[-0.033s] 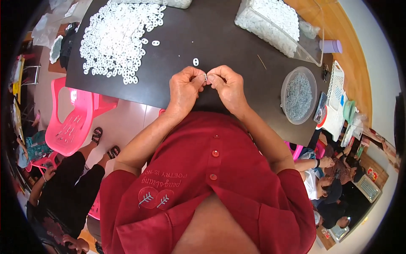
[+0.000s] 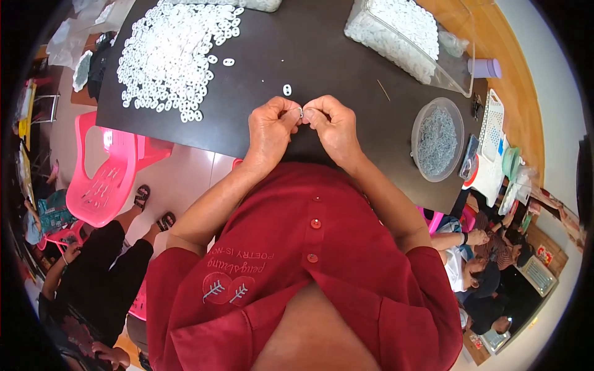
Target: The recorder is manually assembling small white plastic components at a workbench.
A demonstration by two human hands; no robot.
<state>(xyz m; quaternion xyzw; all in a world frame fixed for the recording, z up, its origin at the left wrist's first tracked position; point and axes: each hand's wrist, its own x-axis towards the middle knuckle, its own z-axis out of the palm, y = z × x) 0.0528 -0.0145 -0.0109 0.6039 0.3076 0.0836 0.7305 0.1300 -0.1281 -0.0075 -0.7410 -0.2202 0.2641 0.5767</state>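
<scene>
Over the dark table's near edge my left hand point(image 2: 268, 128) and my right hand point(image 2: 335, 128) meet fingertip to fingertip. Thumb and forefinger of the left pinch a small white plastic piece point(image 2: 301, 113), mostly covered by the fingers. My right fingers are closed against its other side; whatever else they grip is too small to make out. Just beyond the hands lies one loose white oval piece with two holes point(image 2: 287, 90). Far left is a heap of the same white oval pieces point(image 2: 167, 55), with another stray oval piece point(image 2: 229, 62) at its right.
On the right stands a round clear tub point(image 2: 415, 148) of small silvery metal parts. A clear bin point(image 2: 390, 43) of white pieces is at the far right, near a thin brown stick point(image 2: 383, 90). A pink chair point(image 2: 102, 179) and other people are around the table point(image 2: 260, 37).
</scene>
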